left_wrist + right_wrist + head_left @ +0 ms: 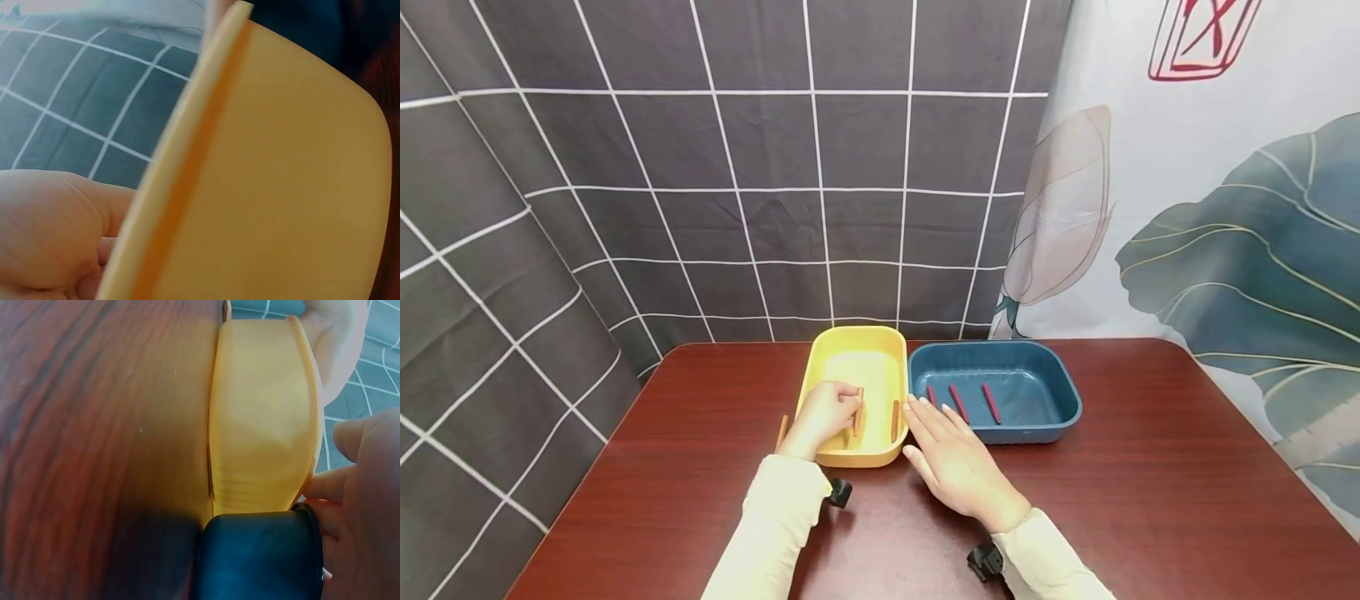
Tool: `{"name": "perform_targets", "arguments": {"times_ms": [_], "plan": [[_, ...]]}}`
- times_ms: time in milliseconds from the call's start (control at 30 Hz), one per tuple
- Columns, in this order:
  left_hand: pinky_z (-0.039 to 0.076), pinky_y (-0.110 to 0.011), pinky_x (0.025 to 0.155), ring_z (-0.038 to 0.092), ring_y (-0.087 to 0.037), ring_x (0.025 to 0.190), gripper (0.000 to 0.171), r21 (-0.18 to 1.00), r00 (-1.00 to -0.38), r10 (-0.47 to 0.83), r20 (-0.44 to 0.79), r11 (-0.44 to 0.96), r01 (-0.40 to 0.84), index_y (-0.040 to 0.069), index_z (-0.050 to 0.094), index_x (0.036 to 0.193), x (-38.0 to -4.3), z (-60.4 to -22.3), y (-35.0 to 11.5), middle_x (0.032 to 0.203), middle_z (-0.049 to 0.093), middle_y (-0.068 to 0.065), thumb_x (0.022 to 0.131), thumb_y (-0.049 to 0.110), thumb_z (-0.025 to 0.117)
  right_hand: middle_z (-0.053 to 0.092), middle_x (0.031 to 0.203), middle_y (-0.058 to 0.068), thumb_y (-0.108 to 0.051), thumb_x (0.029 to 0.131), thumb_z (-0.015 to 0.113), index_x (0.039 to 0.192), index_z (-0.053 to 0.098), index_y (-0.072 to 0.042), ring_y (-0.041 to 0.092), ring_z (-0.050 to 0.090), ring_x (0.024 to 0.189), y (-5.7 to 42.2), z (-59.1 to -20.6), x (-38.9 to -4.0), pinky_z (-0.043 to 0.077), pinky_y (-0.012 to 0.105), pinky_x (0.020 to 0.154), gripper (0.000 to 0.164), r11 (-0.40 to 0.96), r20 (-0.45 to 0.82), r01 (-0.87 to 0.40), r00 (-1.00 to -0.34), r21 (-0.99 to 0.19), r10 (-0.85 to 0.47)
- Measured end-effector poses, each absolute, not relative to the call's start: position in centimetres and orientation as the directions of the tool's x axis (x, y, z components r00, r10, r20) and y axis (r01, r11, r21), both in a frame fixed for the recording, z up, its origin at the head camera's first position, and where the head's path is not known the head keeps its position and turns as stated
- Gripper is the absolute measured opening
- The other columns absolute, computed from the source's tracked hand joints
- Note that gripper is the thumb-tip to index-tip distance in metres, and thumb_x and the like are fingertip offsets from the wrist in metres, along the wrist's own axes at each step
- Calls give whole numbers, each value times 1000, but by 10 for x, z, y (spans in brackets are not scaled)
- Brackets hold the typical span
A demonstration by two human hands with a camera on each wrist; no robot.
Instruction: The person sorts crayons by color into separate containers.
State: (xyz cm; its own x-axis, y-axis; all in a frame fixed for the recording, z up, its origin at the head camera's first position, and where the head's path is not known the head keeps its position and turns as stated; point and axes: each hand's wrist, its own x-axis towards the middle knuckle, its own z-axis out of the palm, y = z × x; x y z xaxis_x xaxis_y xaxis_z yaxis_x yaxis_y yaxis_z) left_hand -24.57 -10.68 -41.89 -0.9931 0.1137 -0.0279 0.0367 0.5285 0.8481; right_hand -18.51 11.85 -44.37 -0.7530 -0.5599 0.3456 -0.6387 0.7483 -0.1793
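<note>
My left hand (826, 414) reaches over the yellow tray (853, 459) and pinches a thin orange-brown stick (859, 408) between thumb and fingers. A second orange-brown stick (895, 421) lies inside along the tray's right side. My right hand (958, 467) rests with straight fingers where the yellow tray's rim meets the blue tray (1037, 392). Inside the blue tray lie three crimson sticks (991, 404), one partly covered by the right fingers. In the left wrist view the yellow tray's wall (281, 156) hides the left fingertips. In the right wrist view the right hand (375, 506) touches the rims.
Another orange-brown stick (782, 430) is on the reddish-brown table (647, 492), just left of the yellow tray. A dark gridded cloth (760, 183) hangs behind the table, and a white cloth with leaf prints (1150, 292) hangs at the right.
</note>
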Motion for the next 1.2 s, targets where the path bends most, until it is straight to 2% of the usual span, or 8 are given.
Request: {"name": "perform_targets", "arguments": {"times_ms": [100,233,367,600,733,833,1000,1200], "plan": [[56,-24,63,67,-15,67,21,814,-992,112,-55,581,21,-7,75,97,-249,-419,-101,78,70,-9,95,6,58,45,156,14,-30,105,53,149,47,1,31,40,146,118,-444,-185,29,51,119,55,750,352,-640,-749,-168,-561],[34,-19,47,46,-8,48,31,778,-989,110,-102,628,-10,3,67,67,-252,-422,-95,52,51,3,97,10,59,45,156,13,-30,106,52,149,48,1,31,39,146,118,-444,-186,29,50,119,54,750,351,-640,-749,-168,-562],[32,-18,45,44,-7,45,40,728,-986,112,-120,686,-11,10,57,57,-253,-425,-90,48,46,6,97,10,62,44,156,14,-30,106,51,149,48,2,32,39,146,117,-443,-186,28,51,119,54,745,340,-644,-750,-176,-568],[32,-21,48,41,-12,45,45,631,-991,106,-77,775,34,11,50,51,-253,-425,-85,44,41,4,95,8,62,44,156,15,-31,105,53,149,47,2,34,40,145,118,-443,-186,30,52,118,55,741,341,-649,-745,-174,-573],[34,-24,53,41,-15,52,37,583,-995,93,-34,810,56,11,48,57,-254,-425,-81,53,41,3,87,4,68,44,157,15,-31,105,53,149,47,2,33,39,146,120,-443,-187,29,52,119,56,742,337,-646,-748,-177,-571],[40,-27,59,45,-17,61,24,571,-997,77,-27,820,47,7,55,68,-255,-425,-80,64,48,0,85,2,72,44,157,15,-31,105,54,150,46,2,33,39,146,120,-443,-188,29,52,119,56,739,338,-648,-748,-185,-571],[50,-33,70,54,-20,70,8,570,-996,68,-59,821,22,2,65,81,-255,-422,-77,75,60,-5,88,3,70,43,157,15,-32,105,53,150,45,2,33,38,146,121,-443,-188,28,53,119,57,740,323,-643,-756,-199,-570],[55,-41,85,67,-26,88,8,575,-997,43,-65,818,-3,1,70,95,-256,-423,-79,95,71,-10,92,8,67,43,157,15,-32,105,52,149,47,2,33,38,146,121,-443,-187,29,53,119,56,739,325,-647,-751,-189,-574]]}}
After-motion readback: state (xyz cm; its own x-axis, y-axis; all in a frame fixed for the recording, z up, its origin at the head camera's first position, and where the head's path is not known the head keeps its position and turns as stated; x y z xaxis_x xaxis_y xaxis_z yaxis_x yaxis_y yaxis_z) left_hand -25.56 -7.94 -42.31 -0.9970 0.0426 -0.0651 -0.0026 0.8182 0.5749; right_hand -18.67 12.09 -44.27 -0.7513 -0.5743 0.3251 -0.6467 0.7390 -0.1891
